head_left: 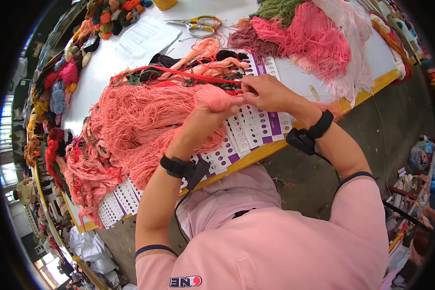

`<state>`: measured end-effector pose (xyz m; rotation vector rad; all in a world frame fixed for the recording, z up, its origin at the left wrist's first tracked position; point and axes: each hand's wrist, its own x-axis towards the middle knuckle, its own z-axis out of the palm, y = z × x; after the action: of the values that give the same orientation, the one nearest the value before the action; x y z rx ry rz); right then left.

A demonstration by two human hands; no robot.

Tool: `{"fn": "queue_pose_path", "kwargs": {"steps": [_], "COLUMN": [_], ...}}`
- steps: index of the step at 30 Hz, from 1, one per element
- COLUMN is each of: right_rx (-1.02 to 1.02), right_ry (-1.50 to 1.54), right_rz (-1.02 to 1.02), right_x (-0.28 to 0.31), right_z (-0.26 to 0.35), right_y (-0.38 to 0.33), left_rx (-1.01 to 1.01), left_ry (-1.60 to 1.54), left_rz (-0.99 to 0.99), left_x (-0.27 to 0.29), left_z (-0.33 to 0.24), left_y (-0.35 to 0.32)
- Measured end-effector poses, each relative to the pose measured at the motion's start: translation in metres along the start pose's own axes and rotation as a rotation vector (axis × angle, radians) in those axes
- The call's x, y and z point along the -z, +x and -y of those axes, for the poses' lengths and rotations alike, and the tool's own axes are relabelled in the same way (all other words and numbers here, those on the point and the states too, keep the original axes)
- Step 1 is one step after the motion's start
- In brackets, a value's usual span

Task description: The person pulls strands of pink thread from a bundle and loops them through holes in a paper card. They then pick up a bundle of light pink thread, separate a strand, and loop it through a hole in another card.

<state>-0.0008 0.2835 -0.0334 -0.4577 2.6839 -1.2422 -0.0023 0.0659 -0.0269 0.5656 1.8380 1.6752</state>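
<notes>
My left hand (212,108) is closed around a thick bundle of salmon-pink yarn (145,121) that spreads over the table's near edge. My right hand (266,93) pinches a few strands at the end of that bundle, right beside the left hand. Both hands hover over white sample cards with purple strips and rows of holes (256,126). Red and dark yarn strands (188,75) lie just behind the hands. Each wrist wears a black band with a small device.
Yellow-handled scissors (198,25) and a printed paper sheet (145,38) lie on the white table (106,63) farther back. Pink, maroon and green yarn heaps (314,36) sit at the back right. Coloured skeins (58,92) line the left edge. Grey floor lies to the right.
</notes>
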Motion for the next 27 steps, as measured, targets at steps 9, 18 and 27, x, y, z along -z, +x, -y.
{"fn": "queue_pose_path", "kwargs": {"steps": [9,18,27], "right_rx": [-0.018,0.327,0.166], "right_ry": [-0.105,-0.257,-0.015], "right_rz": [-0.026,-0.117,0.065], "right_x": [0.005,-0.015,-0.004], "right_z": [-0.002,0.004,0.003], "right_y": [0.001,0.0,0.001], "left_rx": [-0.204,-0.278,0.098], "left_ry": [-0.735,0.465,0.195], "left_rz": [-0.911,-0.46,-0.36], "left_x": [0.199,0.036,0.014], "left_z": [-0.021,-0.01,0.02], "left_y": [-0.084,-0.021,0.007]}}
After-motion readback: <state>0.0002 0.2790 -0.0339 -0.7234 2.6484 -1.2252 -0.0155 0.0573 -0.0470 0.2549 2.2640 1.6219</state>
